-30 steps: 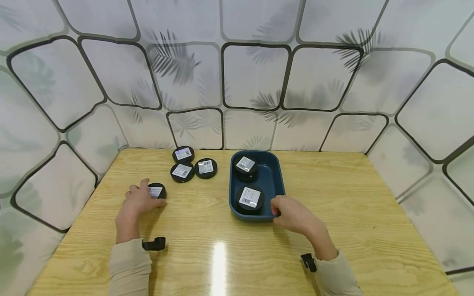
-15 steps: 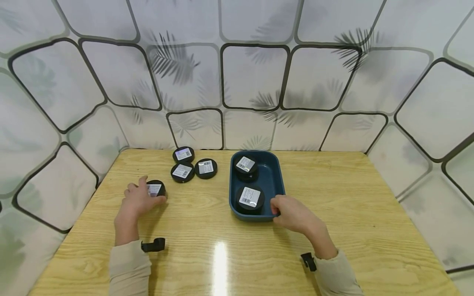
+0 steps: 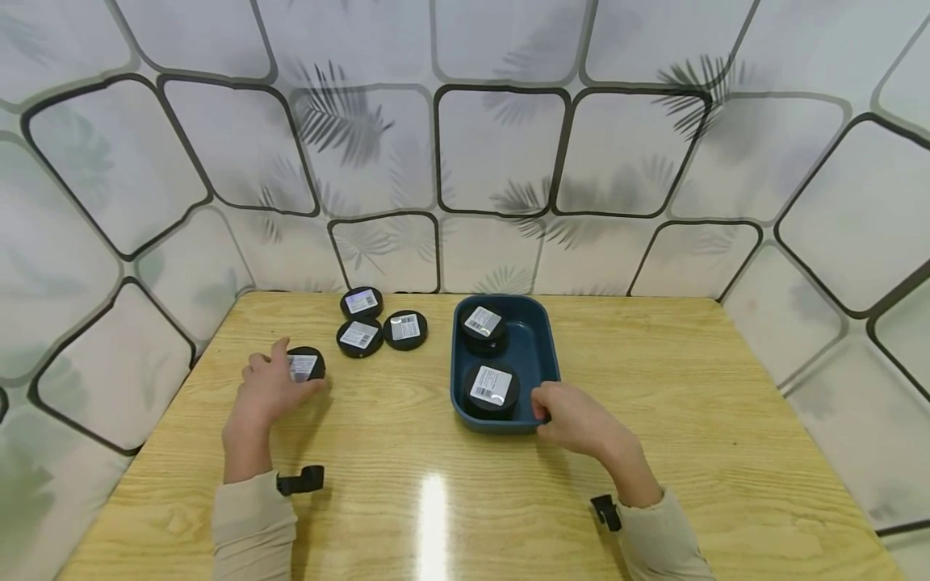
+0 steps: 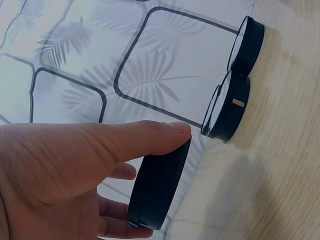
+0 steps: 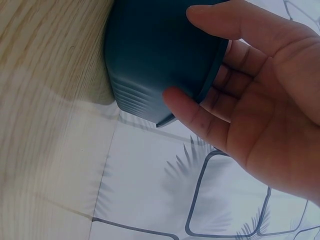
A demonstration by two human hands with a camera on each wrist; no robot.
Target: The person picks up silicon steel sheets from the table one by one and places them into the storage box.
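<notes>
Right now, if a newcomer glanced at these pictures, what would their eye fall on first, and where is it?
First, the blue tray near the middle of the wooden table, with black discs along its left side and the right hand gripping its near right corner. Next, the left hand holding a labelled black disc, nearer the person than three loose discs. Behind rises a leaf-patterned backdrop.

On the bench (image 3: 654, 355), the tray (image 3: 532, 347) stands right of three discs (image 3: 359, 337); along its left side, a far disc (image 3: 483, 323) sits behind a near disc (image 3: 491, 387). The left grip (image 3: 267, 389), before and left of the three, holds an outer disc (image 3: 308, 365); the right grip (image 3: 579, 421) holds the tray's near right corner.
</notes>
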